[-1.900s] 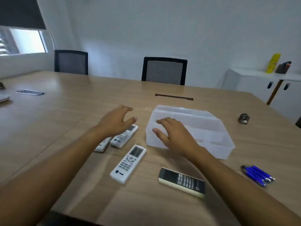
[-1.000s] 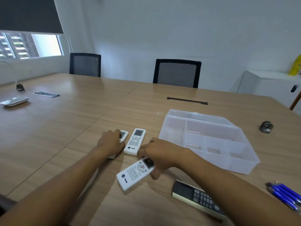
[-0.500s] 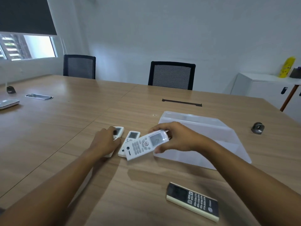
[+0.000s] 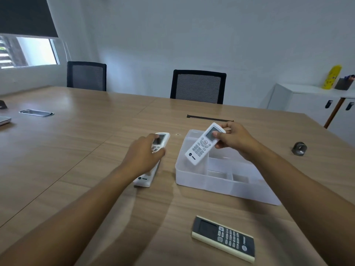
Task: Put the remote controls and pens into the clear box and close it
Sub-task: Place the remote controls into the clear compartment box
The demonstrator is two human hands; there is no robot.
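My right hand (image 4: 233, 140) is shut on a white remote (image 4: 203, 144) and holds it tilted over the left compartment of the clear box (image 4: 221, 189). The box stands open on the table with several empty dividers. To its left, my left hand (image 4: 143, 156) is shut on another white remote (image 4: 161, 139) that lies on the table. A white end with a logo (image 4: 143, 180) shows below that hand; I cannot tell whether it is the same remote. A dark remote with a cream edge (image 4: 223, 238) lies near me. No pens or lid are in view.
The wooden table (image 4: 76, 150) stretches far to the left. A small metal cylinder (image 4: 299, 148) sits right of the box. A dark cable slot (image 4: 209, 118) lies behind the box and a metal grommet (image 4: 36, 112) at far left. Two black chairs (image 4: 197, 86) and a white cabinet (image 4: 307, 100) stand beyond.
My right hand picked the white remote up off the table and carried it right, over the box. My left hand closed on a remote at the left. The pens slid out of view.
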